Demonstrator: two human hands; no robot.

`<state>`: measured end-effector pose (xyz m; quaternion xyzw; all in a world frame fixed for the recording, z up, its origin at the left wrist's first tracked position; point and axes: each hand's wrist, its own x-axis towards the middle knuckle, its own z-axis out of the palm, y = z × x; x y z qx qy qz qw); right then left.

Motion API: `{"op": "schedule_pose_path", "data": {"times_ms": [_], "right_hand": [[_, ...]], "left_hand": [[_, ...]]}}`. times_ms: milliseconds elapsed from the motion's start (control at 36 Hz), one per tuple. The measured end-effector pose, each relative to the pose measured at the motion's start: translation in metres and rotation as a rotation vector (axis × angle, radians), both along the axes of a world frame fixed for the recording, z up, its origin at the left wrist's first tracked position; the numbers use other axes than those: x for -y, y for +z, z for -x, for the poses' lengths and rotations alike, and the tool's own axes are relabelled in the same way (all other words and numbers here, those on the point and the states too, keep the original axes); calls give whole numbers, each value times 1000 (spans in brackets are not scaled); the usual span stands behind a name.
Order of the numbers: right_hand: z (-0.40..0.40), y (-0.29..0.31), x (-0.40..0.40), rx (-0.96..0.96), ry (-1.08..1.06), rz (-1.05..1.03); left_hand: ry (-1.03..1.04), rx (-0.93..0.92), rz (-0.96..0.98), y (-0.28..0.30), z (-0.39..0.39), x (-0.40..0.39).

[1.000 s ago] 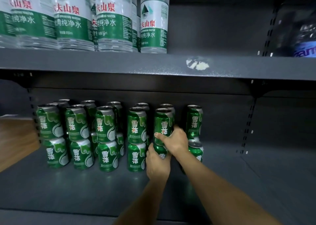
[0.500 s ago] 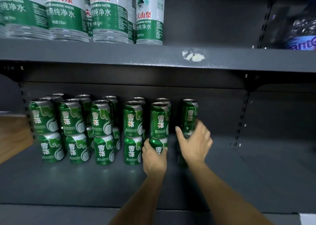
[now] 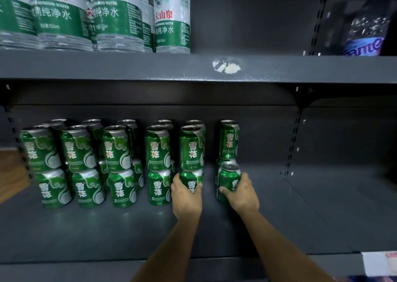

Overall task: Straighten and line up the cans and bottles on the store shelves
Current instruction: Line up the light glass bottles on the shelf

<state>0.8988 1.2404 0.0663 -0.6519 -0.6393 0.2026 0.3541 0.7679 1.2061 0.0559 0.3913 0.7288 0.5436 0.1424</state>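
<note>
Since the earlier frame the right hand has dropped from the upper can of the far-right stack and is now wrapping its fingers around a single can standing on the lower shelf just in front of that stack. The left hand is staying curled around the bottom can of the neighbouring stack, probably steadying it so the can above is not toppling. The two hands are working apart, each gripping its own can. The single can is sitting forward of the row, so the person is likely pulling it into line. Water bottles are standing on the upper shelf.
</note>
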Motion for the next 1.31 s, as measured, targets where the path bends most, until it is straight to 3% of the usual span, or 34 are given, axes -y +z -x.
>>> {"op": "schedule_pose_path", "data": {"times_ms": [167,278,528,694,861,1056,1306], "right_hand": [[-33,3,15,7,-55,-92],[-82,10,28,-27,-123,-151],[-271,22,60,149,-311,-191],[-387,32,80,350,-427,-172],[-466,47,84,417,-524,-149],[-528,51,61,293,-633,-185],[-562,48,6,-122,-600,-186]], "left_hand": [[123,-17,4,0,-16,19],[137,-153,-20,3,-45,37],[-204,-414,-39,17,-205,44],[-400,-478,-32,28,-334,44],[-547,-534,-18,30,-425,34],[-657,-461,-18,33,-492,-7],[-778,-80,9,38,-547,-78]]}}
